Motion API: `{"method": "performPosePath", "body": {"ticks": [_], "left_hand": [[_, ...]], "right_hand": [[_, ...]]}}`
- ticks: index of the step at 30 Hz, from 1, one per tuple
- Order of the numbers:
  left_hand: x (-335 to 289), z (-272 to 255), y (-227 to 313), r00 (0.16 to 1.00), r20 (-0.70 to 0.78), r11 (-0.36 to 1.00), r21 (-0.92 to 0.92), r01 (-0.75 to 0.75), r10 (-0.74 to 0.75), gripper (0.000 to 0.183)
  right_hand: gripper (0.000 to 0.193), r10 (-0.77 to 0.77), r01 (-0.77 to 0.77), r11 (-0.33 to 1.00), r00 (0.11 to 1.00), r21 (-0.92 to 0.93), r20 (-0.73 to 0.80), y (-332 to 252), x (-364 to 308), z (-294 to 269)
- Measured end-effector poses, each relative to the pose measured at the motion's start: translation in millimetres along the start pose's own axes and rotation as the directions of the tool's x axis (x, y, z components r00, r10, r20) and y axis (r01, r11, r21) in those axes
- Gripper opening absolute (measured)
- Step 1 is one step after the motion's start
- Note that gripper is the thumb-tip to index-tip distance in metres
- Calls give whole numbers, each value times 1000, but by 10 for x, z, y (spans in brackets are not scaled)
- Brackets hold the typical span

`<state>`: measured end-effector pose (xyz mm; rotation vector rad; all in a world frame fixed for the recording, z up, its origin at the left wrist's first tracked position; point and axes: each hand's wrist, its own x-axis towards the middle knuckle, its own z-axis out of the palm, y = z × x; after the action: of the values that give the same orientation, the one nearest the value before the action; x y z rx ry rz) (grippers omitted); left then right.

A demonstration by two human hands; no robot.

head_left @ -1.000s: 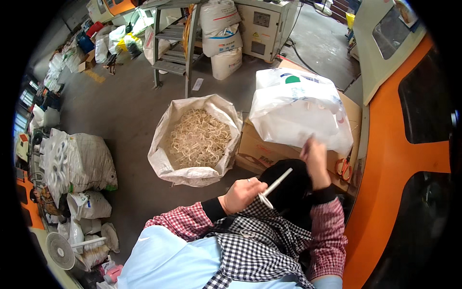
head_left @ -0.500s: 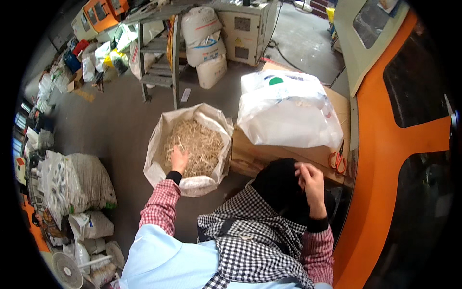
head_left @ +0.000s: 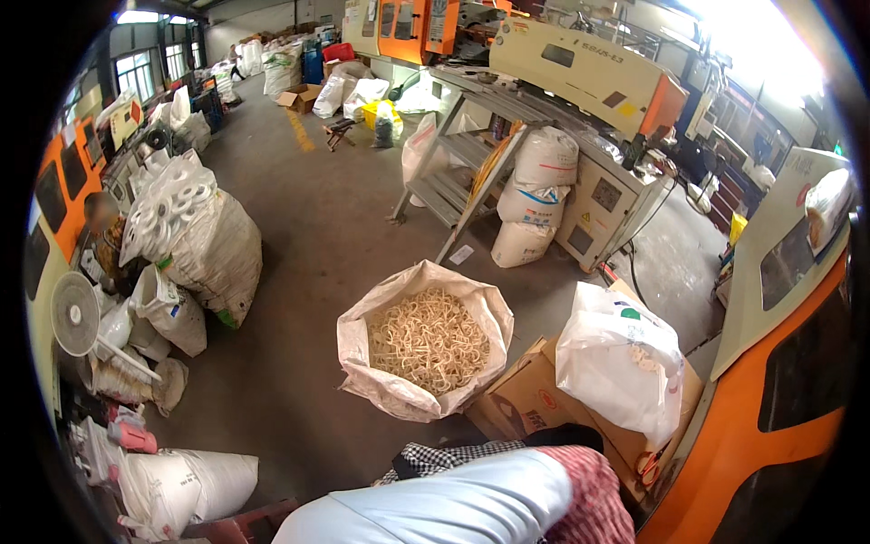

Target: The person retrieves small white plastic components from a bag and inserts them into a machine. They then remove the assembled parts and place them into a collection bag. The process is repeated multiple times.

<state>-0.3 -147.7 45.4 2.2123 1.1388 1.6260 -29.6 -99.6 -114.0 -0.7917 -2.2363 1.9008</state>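
Observation:
Neither of my hands shows in the head view. My left arm, in a light blue cover with a red checked sleeve [head_left: 589, 494], reaches across to the right along the lower edge, and its hand is hidden. In front of me stands a wide-open white woven sack [head_left: 362, 363], filled with curly cream-coloured scraps [head_left: 430, 340]. To its right, a white plastic bag [head_left: 616, 372] lies on a brown cardboard box [head_left: 526, 408]. Orange-handled scissors [head_left: 647, 469] rest at the box's near right corner, close to the sleeve.
An orange and beige machine [head_left: 761, 435] borders the right side. Metal steps [head_left: 453, 172] and stacked full sacks [head_left: 535, 199] stand beyond the open sack. Bulging sacks [head_left: 213, 254], a fan [head_left: 75, 313] and a person [head_left: 107, 231] are on the left.
My left hand has left the scraps and gone out of view as the arm swung right. My right hand is also out of view. The view has turned left and upward.

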Motion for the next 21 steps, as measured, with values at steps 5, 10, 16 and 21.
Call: {"method": "performPosePath", "body": {"ticks": [5, 10, 16, 21], "left_hand": [[244, 317, -24, 991, 76, 994, 27, -110, 108, 20], [400, 568, 55, 976, 120, 983, 10, -184, 182, 20], [576, 872, 135, 951, 136, 961, -46, -272, 276, 21], [674, 1356, 662, 861, 94, 855, -208, -474, 500, 22]], "right_hand": [[19, 5, -5, 1000, 1000, -11, 11, 21, -1, 34], [19, 11, -11, 1000, 1000, -24, -16, -8, -97, -9], [19, 54, -55, 998, 994, -4, -94, 128, -150, -228], [20, 137, -127, 990, 960, 53, -245, 130, -461, -570]]}}
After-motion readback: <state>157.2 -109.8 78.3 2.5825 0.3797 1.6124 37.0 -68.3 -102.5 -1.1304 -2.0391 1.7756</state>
